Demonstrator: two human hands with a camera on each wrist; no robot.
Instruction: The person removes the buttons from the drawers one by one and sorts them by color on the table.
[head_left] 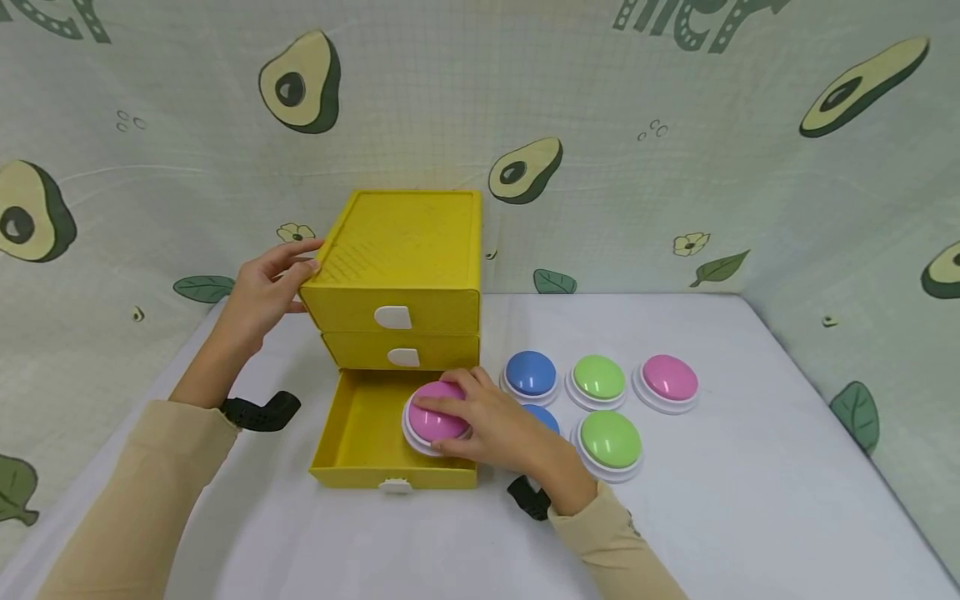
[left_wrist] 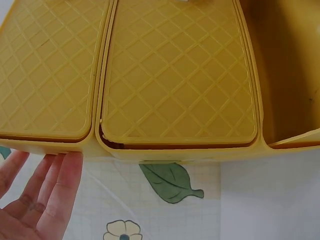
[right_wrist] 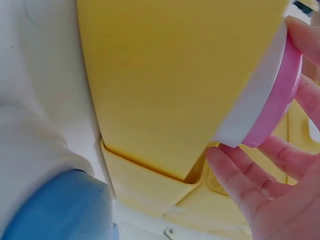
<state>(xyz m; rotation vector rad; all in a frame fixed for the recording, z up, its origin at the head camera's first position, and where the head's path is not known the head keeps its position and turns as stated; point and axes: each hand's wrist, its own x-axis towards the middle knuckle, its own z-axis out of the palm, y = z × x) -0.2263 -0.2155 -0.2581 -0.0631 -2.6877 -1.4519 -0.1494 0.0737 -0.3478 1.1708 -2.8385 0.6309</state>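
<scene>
My right hand (head_left: pixel 491 425) grips a pink push button (head_left: pixel 435 417) with a white base, fingers spread around its rim. It overlaps the right half of the pulled-out bottom drawer (head_left: pixel 360 417) in the head view. In the right wrist view, the pink push button (right_wrist: pixel 275 102) tilts beside the drawer's yellow side wall (right_wrist: pixel 170 85). My left hand (head_left: pixel 262 287) rests against the left side of the yellow drawer cabinet (head_left: pixel 408 242), its fingers at the top edge. Extended fingers of the left hand (left_wrist: pixel 42 200) touch the cabinet's side in the left wrist view.
Right of the drawer stand a blue button (head_left: pixel 531 372), a green button (head_left: pixel 599 377), another pink button (head_left: pixel 670 377) and a nearer green button (head_left: pixel 611 439). A second blue button (head_left: pixel 543 417) is partly hidden by my right hand. Behind hangs an avocado-print cloth (head_left: pixel 420 100).
</scene>
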